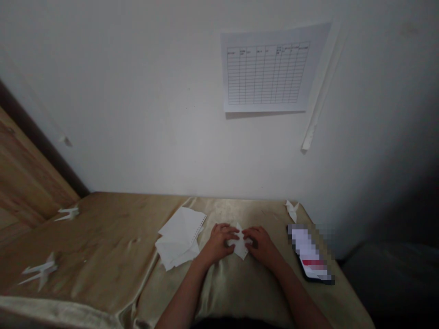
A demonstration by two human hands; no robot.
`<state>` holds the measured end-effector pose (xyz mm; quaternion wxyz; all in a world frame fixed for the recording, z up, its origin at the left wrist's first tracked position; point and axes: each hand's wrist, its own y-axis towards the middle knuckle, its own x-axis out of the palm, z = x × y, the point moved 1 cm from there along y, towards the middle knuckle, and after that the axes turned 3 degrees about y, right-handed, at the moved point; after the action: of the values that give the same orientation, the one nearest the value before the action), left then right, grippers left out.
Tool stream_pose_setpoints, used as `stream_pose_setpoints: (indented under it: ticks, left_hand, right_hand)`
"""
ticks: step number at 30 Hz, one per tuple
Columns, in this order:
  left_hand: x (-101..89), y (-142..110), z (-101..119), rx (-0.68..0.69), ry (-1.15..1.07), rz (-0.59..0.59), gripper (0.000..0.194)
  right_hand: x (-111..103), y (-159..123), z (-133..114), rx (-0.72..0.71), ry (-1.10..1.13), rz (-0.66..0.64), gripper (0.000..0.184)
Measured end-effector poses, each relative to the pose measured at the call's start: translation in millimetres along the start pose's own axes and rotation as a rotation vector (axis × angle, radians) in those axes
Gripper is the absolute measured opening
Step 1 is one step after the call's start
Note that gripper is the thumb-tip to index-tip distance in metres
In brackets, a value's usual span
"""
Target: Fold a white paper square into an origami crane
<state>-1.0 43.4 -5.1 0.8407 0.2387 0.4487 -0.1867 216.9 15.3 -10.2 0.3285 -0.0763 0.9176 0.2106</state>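
A small piece of white folded paper [241,250] lies on the cloth in front of me, roughly diamond-shaped. My left hand [221,241] grips its left side with curled fingers, the thumb near the lower edge. From the other side, my right hand [261,243] has thumb and fingers bent onto the right edge. The fingers cover part of the paper, so its exact folds are hard to make out. Left of my hands is a loose pile of white paper sheets [181,235], one with a row of punched holes along its edge.
A gold satin cloth [113,256] covers the table. Folded paper figures lie at the far left [69,213], near left [40,272] and back right [292,211]. A phone [310,256] is at the right. A printed table sheet [267,73] hangs on the wall.
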Motion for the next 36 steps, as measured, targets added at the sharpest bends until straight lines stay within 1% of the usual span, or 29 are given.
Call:
stream_pose_setpoints:
  ticks: [3, 6, 10, 16, 24, 30, 36]
  left_hand:
    - [0.7, 0, -1, 0.03, -0.021, 0.013, 0.038]
    - [-0.1, 0, 0, 0.063, -0.042, 0.03, 0.033]
    - [-3.0, -1, 3, 0.04, -0.05, -0.014, 0.029]
    - [-6.9, -3, 2, -0.008, -0.071, -0.097, 0.031]
    - [-6.9, -3, 1, 0.004, -0.076, -0.1, 0.022]
    - [-8.3, -3, 1, 0.023, -0.081, -0.096, 0.025]
    - [-7.9, -1, -1, 0.009, -0.097, -0.109, 0.029]
  right_hand:
    - [1, 0, 5, -0.032, 0.003, -0.014, 0.032]
    - [2, 1, 8, -0.043, 0.029, -0.041, 0.03]
    - [-1, 1, 9, -0.017, 0.086, -0.064, 0.031]
    - [-7, -2, 4, -0.005, 0.121, -0.096, 0.031]
    - [-9, -3, 1, -0.002, 0.119, -0.122, 0.023]
    - [-12, -3, -3, 0.006, 0.112, -0.127, 0.02]
    - [-14, -3, -6, 0.01, 0.104, -0.135, 0.021]
